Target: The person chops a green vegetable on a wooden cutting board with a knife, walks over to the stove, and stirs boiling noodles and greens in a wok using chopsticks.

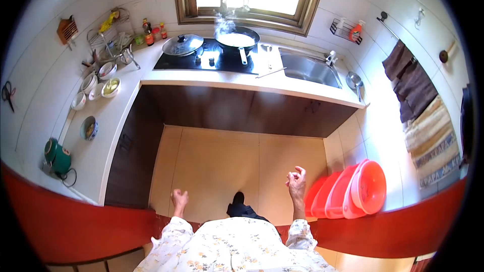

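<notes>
My left hand hangs over the tiled floor in loosely curled form, with nothing visible in it. On the other side, my right hand is raised with bent fingers somewhat apart, holding nothing; the red plastic basins are the things nearest to it. Both hands are well away from the counter. Across the room, a steaming frying pan sits on the black cooktop, its handle pointing towards me. Beside it stands a lidded pan.
A steel sink is right of the cooktop, with a ladle beside it. Bowls and a green appliance stand on the left counter. Towels hang on the right wall. Dark cabinets border the floor.
</notes>
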`<state>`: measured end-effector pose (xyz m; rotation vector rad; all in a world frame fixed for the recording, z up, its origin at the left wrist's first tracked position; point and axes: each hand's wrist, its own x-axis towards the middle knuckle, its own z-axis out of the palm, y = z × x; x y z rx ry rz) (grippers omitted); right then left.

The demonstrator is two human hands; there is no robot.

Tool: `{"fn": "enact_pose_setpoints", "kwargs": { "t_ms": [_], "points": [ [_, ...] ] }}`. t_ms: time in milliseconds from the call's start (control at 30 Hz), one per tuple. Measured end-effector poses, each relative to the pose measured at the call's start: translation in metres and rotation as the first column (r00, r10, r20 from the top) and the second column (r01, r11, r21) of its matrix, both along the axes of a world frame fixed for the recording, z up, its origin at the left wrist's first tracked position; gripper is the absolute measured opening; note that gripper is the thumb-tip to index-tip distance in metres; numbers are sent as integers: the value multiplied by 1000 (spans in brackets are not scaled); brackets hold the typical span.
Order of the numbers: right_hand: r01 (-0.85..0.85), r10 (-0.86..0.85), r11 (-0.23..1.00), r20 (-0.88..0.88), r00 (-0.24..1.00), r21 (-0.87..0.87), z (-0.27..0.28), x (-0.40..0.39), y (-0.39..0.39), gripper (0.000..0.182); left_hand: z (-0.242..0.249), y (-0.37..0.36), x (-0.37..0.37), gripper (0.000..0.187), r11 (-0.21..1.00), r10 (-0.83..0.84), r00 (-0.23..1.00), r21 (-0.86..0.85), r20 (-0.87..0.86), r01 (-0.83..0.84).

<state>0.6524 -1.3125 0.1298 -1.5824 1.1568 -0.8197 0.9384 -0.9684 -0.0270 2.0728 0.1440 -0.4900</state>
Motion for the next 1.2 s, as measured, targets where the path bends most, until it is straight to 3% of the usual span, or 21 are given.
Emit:
{"fn": "enact_pose_setpoints", "kwargs": {
  "t_ms": [100,200,433,533,633,733,800,867,933,1000,1033,1133,1167,1200],
  "points": [
    [-97,98,994,17,995,-50,17,73,-62,33,-21,16,-10,12,976,57,973,219,-223,-8],
    [-189,190,981,42,981,-31,31,145,-104,33,-37,43,-27,14,929,98,868,357,-488,96],
    [-246,245,968,-24,969,-57,13,263,-162,28,-21,39,14,13,888,335,765,456,-550,-61],
    [-226,224,972,-41,974,-69,5,301,-194,13,-18,17,75,14,900,338,788,421,-514,-111],
    [-220,181,958,-205,962,-186,-2,331,-240,17,-26,-24,157,14,936,285,849,319,-445,-147],
    [-136,96,986,-328,940,-100,11,362,-282,15,-30,-94,239,15,974,212,905,153,-368,-166],
    [-138,2,951,-441,898,-277,0,385,-316,11,-23,-144,290,16,988,149,938,78,-313,-131],
    [-214,-44,806,-417,908,-551,-26,403,-351,12,-16,-185,339,21,997,62,965,50,-255,-51],
    [-355,8,781,-560,828,-514,-26,417,-372,25,-11,-216,371,27,997,17,970,-73,-243,-35],
    [-474,-7,660,-636,771,-582,-32,430,-393,31,18,-251,379,29,992,65,972,-94,-225,-88],
    [-570,24,651,-736,676,-502,-35,435,-404,34,29,-267,382,32,986,87,978,-125,-192,-112],
    [-708,74,479,-780,621,-518,-43,443,-429,24,39,-293,372,34,974,145,970,-145,-194,-175],
    [-793,88,463,-870,485,-395,-48,446,-437,27,38,-299,369,35,970,159,963,-144,-220,-194],
    [-832,91,413,-892,443,-371,-48,447,-442,23,36,-306,368,35,968,170,961,-144,-220,-204]
  ]
}}
